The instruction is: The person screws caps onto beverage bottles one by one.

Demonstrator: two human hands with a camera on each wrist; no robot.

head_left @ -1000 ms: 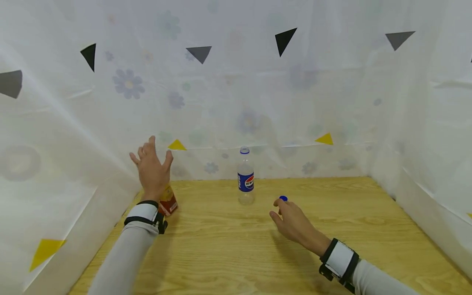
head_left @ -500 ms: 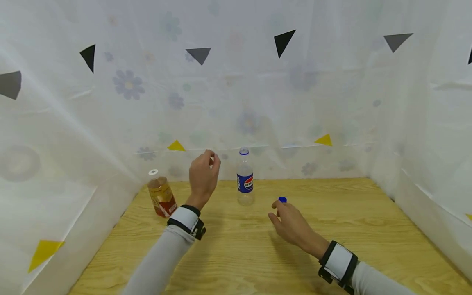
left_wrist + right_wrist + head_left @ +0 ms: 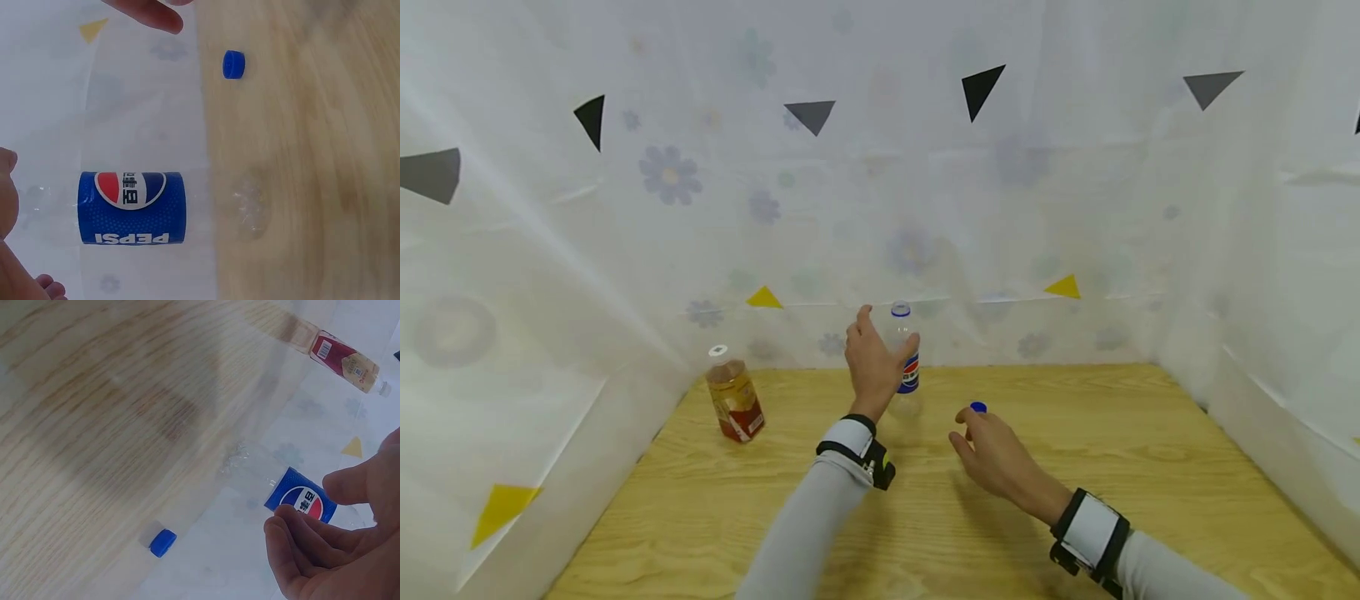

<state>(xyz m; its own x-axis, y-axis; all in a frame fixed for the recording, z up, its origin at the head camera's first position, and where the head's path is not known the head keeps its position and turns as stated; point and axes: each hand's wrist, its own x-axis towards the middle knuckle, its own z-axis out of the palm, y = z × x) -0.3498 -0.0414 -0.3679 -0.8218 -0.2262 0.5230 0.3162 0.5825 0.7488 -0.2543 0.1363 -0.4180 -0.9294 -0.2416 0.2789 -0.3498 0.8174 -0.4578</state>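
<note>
A clear Pepsi bottle [image 3: 132, 209] with a blue label stands upright on the table, its mouth uncapped. My left hand [image 3: 872, 358] is in front of it with thumb and fingers spread, covering part of the label in the head view; whether it touches the bottle cannot be told. A blue bottle cap [image 3: 234, 64] rests on the table to the bottle's right. Just in front of the cap hovers my right hand [image 3: 1000, 458], fingers loosely bent and holding nothing. Both the cap [image 3: 163, 543] and the bottle lie beyond its fingertips in the right wrist view.
At the left of the wooden table [image 3: 820, 500] stands a drink bottle [image 3: 735, 402] with a white cap and a yellow and red label. A pale floral curtain [image 3: 880, 208] with triangle stickers closes off the back and sides.
My left hand has moved right, from the white-capped bottle to the Pepsi bottle; its fingers drew together midway and are spread again now. The right hand has stayed in place.
</note>
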